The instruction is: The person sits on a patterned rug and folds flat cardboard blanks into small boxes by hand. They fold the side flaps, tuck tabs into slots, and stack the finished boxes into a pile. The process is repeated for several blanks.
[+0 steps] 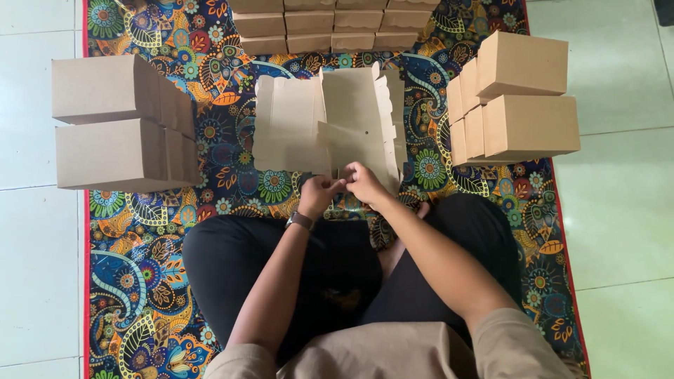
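A flat, unfolded brown cardboard box blank [351,116] lies on the patterned mat in front of my crossed legs, partly over another flat blank [284,126]. My left hand [319,193], with a watch on the wrist, pinches the near edge of the upper blank. My right hand [365,184] grips the same edge right beside it, fingers curled over the cardboard. Both hands touch each other at the blank's near flap.
Two folded brown boxes [119,123] stand stacked at the left. Several folded boxes [519,98] are stacked at the right, and rows of more boxes [330,28] sit at the far edge. The colourful mat [140,281] lies on pale floor tiles [618,231].
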